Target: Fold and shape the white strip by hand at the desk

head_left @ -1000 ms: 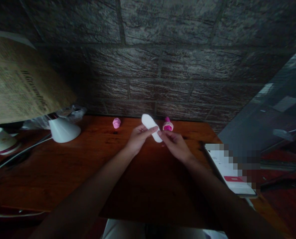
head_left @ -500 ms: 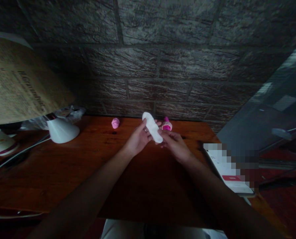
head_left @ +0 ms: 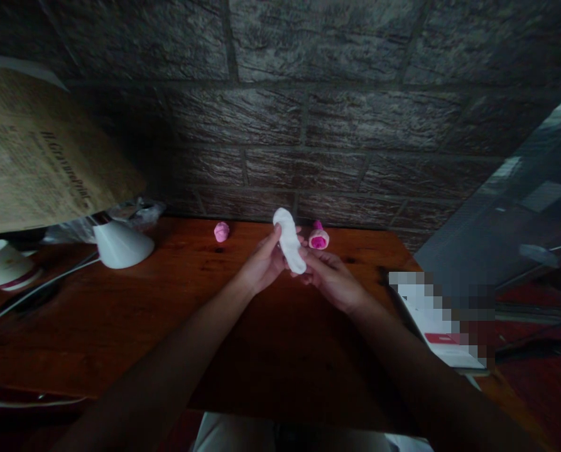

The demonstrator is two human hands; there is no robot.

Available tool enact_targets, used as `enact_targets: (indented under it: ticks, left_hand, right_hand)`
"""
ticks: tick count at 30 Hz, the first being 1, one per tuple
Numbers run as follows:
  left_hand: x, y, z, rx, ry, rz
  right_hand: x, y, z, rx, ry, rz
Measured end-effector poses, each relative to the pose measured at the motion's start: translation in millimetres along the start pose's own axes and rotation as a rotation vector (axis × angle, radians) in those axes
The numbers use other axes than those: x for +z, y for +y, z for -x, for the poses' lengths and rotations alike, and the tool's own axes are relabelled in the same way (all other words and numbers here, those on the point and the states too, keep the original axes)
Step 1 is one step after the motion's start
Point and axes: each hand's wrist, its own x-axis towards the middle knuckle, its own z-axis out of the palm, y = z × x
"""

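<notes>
Both my hands hold a long white strip of soft material (head_left: 289, 245) upright above the far middle of a wooden table (head_left: 176, 314). My left hand (head_left: 262, 265) pinches its left edge with closed fingers. My right hand (head_left: 331, 280) grips its lower end from the right. A small pink lump (head_left: 221, 231) lies on the table to the left of the strip. A pink and white piece (head_left: 318, 238) sits just behind my right hand.
A white cone-shaped lamp shade (head_left: 120, 245) lies at the left with a cable (head_left: 30, 295) running from it. A newspaper sheet (head_left: 39, 163) hangs on the left. A brick wall (head_left: 308, 113) backs the table. A white booklet (head_left: 445, 333) rests at the right edge.
The white strip has turned from slanted and flat to nearly upright and narrower, curling along its length. My hands have closed in around it.
</notes>
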Motion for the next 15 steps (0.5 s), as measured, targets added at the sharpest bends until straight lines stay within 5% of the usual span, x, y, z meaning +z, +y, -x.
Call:
enact_targets:
  ticks: [15]
  left_hand:
    - [-1.1,-2.6,-0.9,0.003,0.001,0.026]
  right_hand:
    - [0.0,-1.7,0.6,0.023,0.000,-0.081]
